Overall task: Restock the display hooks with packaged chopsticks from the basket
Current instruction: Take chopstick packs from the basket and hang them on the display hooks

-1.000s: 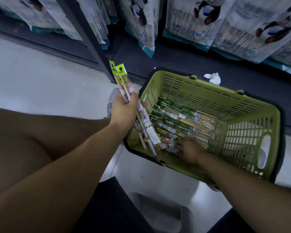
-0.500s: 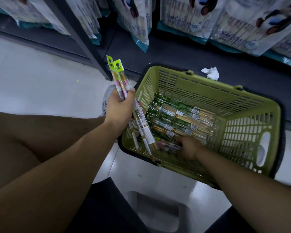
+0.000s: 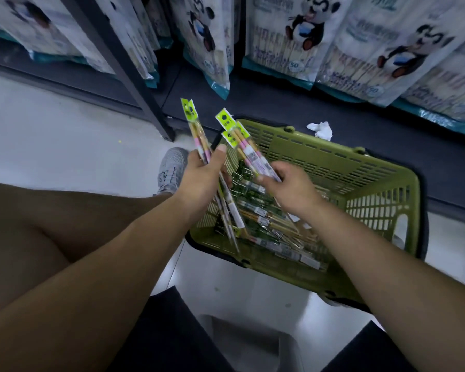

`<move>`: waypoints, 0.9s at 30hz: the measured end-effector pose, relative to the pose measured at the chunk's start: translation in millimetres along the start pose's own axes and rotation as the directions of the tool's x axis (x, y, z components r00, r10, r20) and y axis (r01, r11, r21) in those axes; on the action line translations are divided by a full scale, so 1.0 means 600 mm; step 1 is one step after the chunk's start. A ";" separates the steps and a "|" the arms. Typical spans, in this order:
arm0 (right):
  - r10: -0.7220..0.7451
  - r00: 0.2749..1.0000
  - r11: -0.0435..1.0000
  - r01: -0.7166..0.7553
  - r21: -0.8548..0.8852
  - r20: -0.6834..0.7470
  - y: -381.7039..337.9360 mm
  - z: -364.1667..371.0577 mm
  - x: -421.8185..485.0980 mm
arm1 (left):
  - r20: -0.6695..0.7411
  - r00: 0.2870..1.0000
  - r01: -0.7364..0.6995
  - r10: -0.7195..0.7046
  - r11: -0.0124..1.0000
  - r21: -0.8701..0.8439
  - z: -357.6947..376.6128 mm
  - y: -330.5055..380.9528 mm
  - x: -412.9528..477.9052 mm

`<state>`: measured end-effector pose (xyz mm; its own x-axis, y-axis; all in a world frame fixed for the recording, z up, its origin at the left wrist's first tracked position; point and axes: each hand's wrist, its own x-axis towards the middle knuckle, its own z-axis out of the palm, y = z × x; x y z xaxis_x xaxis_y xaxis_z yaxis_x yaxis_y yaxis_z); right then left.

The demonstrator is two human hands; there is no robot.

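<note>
Ok: chopstick pkgs [image 3: 246,150] in left grip [image 3: 202,181], right grip [image 3: 293,189], over basket [image 3: 360,170].

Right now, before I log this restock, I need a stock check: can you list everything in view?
basket: one, olive green, on the pale floor beside the shelf base
loose packs: many, green labels, lying inside the basket
left-hand packs: a few, yellow-green tops with pink, over the basket's left edge
right-hand packs: at least two, same colours, held above the basket
panda bags: several, white with teal bottoms, along the shelf
crumpled paper: one, white, on the shelf base behind the basket
shoe: one, grey, left of the basket
left hand: grips its packs
right hand: pinches its packs
</note>
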<state>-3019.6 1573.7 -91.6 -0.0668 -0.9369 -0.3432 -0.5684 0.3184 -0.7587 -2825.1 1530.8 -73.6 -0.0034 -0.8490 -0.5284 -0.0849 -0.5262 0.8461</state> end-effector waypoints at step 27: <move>0.384 0.782 0.871 -0.129 -0.474 0.492 0.196 0.095 -0.090 | -0.086 0.996 0.017 -0.028 0.993 -0.117 -0.040 -0.012 0.020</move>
<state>-3036.3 1669.7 -193.9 0.1330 -0.5390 -0.8317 -0.8753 0.3298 -0.3537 -2800.8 1523.2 -84.1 0.0845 -0.8351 -0.5435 0.0322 -0.5429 0.8392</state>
